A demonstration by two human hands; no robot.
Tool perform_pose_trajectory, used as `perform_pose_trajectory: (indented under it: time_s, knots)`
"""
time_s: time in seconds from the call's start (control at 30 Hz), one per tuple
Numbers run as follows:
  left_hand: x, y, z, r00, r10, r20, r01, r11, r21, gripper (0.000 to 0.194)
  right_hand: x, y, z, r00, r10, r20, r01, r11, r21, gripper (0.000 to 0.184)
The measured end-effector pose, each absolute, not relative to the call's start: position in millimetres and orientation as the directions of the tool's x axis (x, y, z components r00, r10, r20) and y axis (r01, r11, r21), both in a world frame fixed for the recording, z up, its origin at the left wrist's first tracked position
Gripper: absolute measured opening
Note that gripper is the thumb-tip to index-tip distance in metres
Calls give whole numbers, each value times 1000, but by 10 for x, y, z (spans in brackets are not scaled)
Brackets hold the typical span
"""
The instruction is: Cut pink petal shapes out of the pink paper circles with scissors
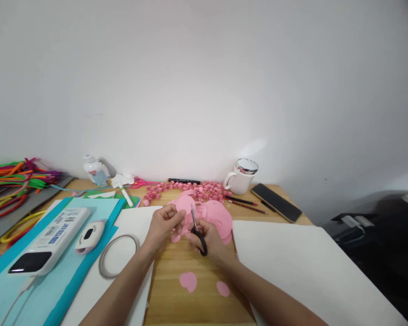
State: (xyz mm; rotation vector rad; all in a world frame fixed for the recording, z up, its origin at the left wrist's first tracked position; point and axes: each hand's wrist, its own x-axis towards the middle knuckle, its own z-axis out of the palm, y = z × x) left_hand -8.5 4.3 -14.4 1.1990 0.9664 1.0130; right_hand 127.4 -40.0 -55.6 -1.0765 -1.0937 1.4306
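My left hand (pixel 165 225) pinches a round pink paper disc (pixel 185 205) by its lower left edge, above the wooden table. In my right hand (pixel 210 237) is a pair of black-handled scissors (pixel 199 237), its blades pointing up at the disc's right edge. Whether the blades are cutting into the paper I cannot tell. Behind my right hand lies a pile of pink paper circles and rings (pixel 217 215). Nearer to me on the wood are a notched pink paper piece (pixel 188 281) and a small pink oval (pixel 223 289).
Many small pink curled pieces (pixel 209 190) lie along the back. A white mug (pixel 242 176) and a phone (pixel 276 202) stand at the right rear. White sheets (pixel 302 258) flank the work area. On the left are a power bank (pixel 52 240), a tape roll (pixel 118 256) and a bottle (pixel 97 170).
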Motion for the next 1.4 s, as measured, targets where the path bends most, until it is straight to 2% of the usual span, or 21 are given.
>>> perform_pose_trajectory:
  time_s: [0.17,0.3,0.47,0.6,1.07,1.4]
  knots:
    - [-77,23,-114,244,968,-52,-2,55,999,36,1258,-438,-463,-106,990,-91,-154,-107,-982,34]
    - [-87,21,-141,296,954,-54,63,37,997,35,1270,-423,-451,-132,990,-48,-212,-75,-974,39]
    - [-98,26,-164,345,937,-47,67,25,997,33,1289,-407,-448,-122,993,-7,-244,-37,-969,39]
    - [-109,34,-165,348,936,-45,90,14,996,31,1291,-412,-440,-119,993,-29,-233,-56,-971,40]
    - [-101,46,-166,325,945,-26,30,17,999,33,1326,-410,-497,-122,992,-40,-185,-62,-981,32]
    - [-100,44,-113,277,961,-9,-8,12,1000,31,1324,-396,-517,-112,992,-56,-167,-74,-983,34]
